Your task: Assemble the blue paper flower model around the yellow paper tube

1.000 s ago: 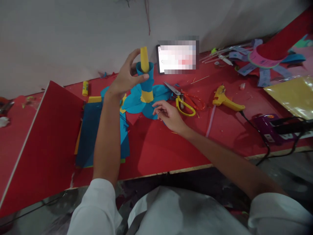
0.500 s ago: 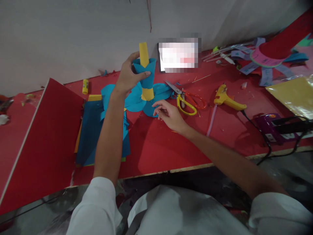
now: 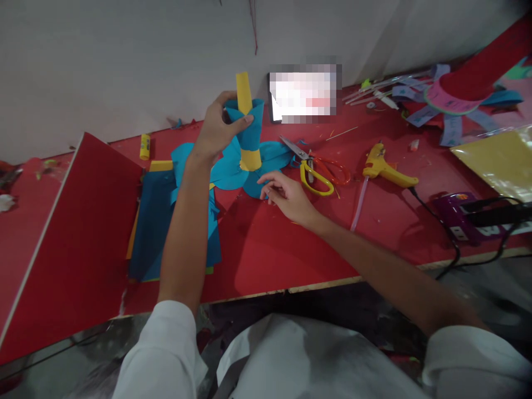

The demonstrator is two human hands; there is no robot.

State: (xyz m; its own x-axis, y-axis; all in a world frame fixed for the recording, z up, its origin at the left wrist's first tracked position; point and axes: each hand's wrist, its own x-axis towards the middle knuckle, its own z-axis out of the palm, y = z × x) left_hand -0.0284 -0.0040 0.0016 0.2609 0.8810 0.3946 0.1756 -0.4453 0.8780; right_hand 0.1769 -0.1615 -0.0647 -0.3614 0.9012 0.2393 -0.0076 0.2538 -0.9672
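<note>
A paper model stands on the red table [image 3: 291, 244]: a yellow tube [image 3: 244, 94] rises through a blue paper collar [image 3: 251, 126] above flat blue petals [image 3: 226, 174]. My left hand [image 3: 216, 130] is closed on the collar near the top of the tube, thumb in front and fingers behind. Lower down, my right hand [image 3: 286, 197] rests on the table at the edge of a blue petal, its fingers loosely curled and apart, holding nothing.
Scissors [image 3: 318, 169] with yellow and red handles lie right of the model, then a yellow glue gun [image 3: 384, 169] with a cable. Blue and yellow sheets [image 3: 155, 227] and a red card [image 3: 70, 244] lie to the left. A glue stick [image 3: 144, 147] and a phone [image 3: 305, 88] stand at the wall.
My left hand has shifted its grip slightly on the collar, and the tube sits a little higher in view. The right hand has barely moved.
</note>
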